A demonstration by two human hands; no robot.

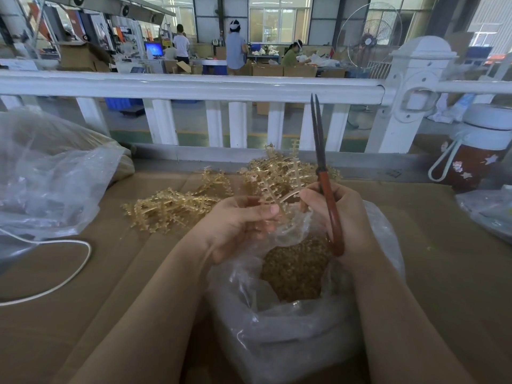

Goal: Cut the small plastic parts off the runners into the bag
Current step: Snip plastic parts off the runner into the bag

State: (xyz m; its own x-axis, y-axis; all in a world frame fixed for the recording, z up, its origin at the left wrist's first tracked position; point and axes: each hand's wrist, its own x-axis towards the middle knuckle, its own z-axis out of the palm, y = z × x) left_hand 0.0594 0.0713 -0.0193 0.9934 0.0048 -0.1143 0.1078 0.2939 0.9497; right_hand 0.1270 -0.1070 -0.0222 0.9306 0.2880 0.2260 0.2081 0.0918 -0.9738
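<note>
At your nine o'clock a large crumpled plastic sack (52,173) slumps on the cardboard-covered table (432,239), with a white cable (69,273) looping below it; moving toward eleven o'clock, a heap of amber runners (171,207) with parts on them waits uncut, and a second tangle (279,170) sits at twelve. Your left hand (238,225) pinches one runner (273,194) over the mouth of the bag (277,328) at six o'clock, which already holds a deep layer of cut parts (296,267), so plenty looks done and plenty remains. Your right hand (340,217) is clenched around the red handles of the scissors (324,184), blades pointing up and nearly closed, clear of the runner; its fingertips also touch the runner's far end. At two o'clock stands a flask (476,151)
</note>
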